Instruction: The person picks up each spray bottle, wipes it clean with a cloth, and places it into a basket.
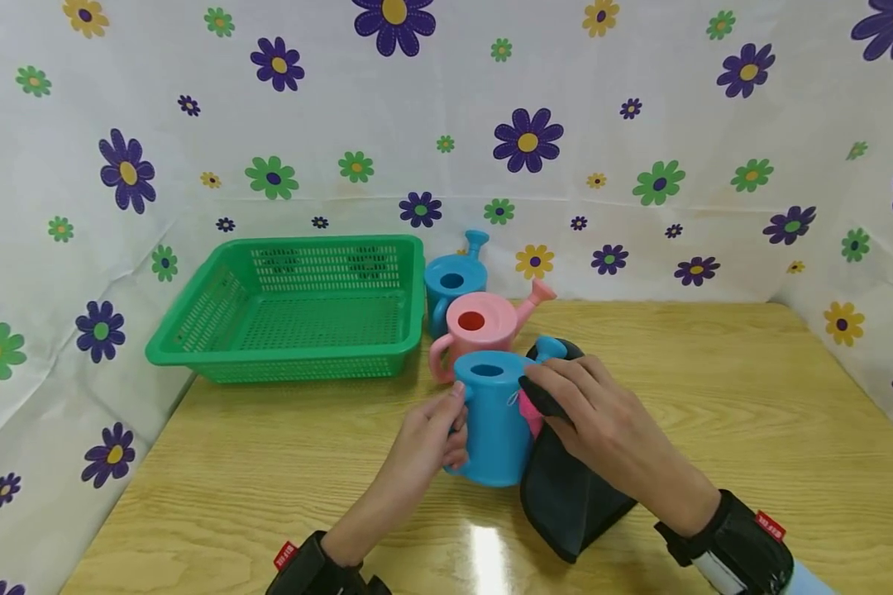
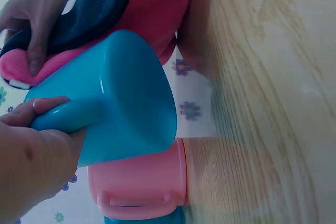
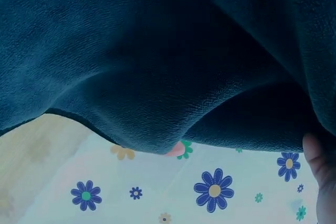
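A blue toy watering can point(image 1: 499, 434) is held by its handle in my left hand point(image 1: 433, 434). In the left wrist view its base shows, tilted and apart from the wooden table. My right hand point(image 1: 613, 421) grips a cloth point(image 1: 576, 496), dark on one side and pink point(image 2: 163, 11) on the other, against the can's spout side. The cloth hides much of the spout; only its blue tip shows above. Dark fabric point(image 3: 131, 77) fills most of the right wrist view, with a thumb point(image 3: 315, 156) at its edge.
Just behind the held can stands a pink watering can point(image 1: 499, 322), and behind that another blue one point(image 1: 457, 277). A green plastic basket point(image 1: 290, 368) sits at the back left. The wooden table point(image 1: 752, 397) meets a flower-printed sheet point(image 1: 446, 99) at the back and sides.
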`<state>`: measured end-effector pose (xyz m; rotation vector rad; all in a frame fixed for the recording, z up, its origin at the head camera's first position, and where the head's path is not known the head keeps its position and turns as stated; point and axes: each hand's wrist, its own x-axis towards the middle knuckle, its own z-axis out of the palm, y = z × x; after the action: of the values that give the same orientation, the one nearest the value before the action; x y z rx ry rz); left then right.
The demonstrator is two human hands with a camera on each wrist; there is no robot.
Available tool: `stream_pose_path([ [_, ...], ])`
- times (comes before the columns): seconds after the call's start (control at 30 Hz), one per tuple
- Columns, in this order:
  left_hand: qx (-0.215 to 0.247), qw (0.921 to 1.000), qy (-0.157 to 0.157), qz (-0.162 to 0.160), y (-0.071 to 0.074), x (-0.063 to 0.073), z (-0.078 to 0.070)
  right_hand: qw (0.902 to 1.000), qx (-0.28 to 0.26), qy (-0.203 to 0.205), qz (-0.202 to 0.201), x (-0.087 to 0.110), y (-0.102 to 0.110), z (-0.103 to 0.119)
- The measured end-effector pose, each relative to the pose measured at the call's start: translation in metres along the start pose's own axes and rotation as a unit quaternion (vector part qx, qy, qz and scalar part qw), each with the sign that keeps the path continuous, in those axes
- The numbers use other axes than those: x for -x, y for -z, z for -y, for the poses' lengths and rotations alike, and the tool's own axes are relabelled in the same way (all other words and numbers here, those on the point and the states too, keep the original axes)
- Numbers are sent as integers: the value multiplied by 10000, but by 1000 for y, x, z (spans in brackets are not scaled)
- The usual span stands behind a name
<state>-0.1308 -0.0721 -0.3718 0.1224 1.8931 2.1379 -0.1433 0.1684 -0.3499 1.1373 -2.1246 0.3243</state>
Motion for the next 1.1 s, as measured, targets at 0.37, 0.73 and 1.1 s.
stream_pose_path([
  [0.37, -386, 9982, -412, 190, -9, 3, 0, 9993, 198, 287, 97, -7, 2, 5],
  [0.73, -441, 9983, -346, 145, -9, 5, 1, 9983, 165, 500, 250, -9, 3, 10],
  [1.1, 90, 9983, -553, -157, -1, 3, -8, 9952, 26, 850, 484, -2, -8, 26],
])
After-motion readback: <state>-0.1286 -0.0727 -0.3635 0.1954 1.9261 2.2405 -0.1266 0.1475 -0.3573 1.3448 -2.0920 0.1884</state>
